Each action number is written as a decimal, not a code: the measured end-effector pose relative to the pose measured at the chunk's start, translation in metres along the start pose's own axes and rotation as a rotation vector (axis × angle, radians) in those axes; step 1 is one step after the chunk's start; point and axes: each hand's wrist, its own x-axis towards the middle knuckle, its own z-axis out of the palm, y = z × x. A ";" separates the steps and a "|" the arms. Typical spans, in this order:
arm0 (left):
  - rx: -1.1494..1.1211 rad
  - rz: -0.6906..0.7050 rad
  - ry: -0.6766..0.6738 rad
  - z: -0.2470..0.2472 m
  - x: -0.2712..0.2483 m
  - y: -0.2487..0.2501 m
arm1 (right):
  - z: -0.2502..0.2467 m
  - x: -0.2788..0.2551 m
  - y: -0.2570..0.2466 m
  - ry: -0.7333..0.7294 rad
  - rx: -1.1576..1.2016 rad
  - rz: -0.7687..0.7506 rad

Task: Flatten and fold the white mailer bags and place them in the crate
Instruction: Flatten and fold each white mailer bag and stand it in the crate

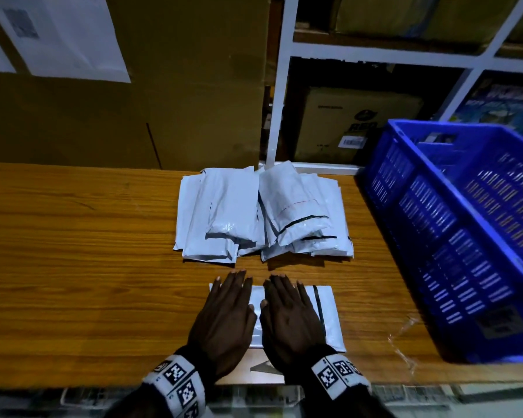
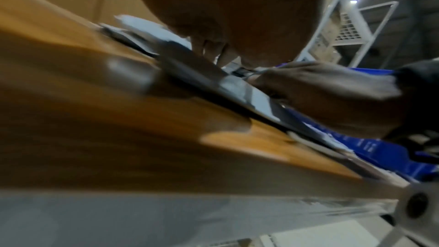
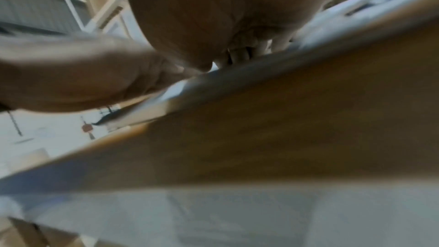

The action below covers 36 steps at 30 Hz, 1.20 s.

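Two palms on one mailer

My left hand [image 1: 224, 315] and right hand [image 1: 290, 318] lie flat, fingers straight, side by side on one white mailer bag [image 1: 326, 315], long axis left-right along the wooden table's [image 1: 73, 267] near edge. One uncounted heap of mailers [image 1: 263, 212] sits beyond; one blue crate [image 1: 453, 236] stands right.

Head cam is looking steeply down at wooden table [image 1: 88, 267] from above. Wrist cams are skimming tabletop v. close, facing each other; all sharing flat mailer bag [image 1: 326, 309].
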 end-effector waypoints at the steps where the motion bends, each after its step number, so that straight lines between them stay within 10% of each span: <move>1: -0.004 -0.003 -0.019 0.002 0.003 0.004 | 0.001 -0.002 0.002 -0.012 -0.006 0.000; 36: 0.085 0.025 -0.047 0.021 0.009 0.031 | -0.005 -0.018 0.045 -0.007 0.022 0.070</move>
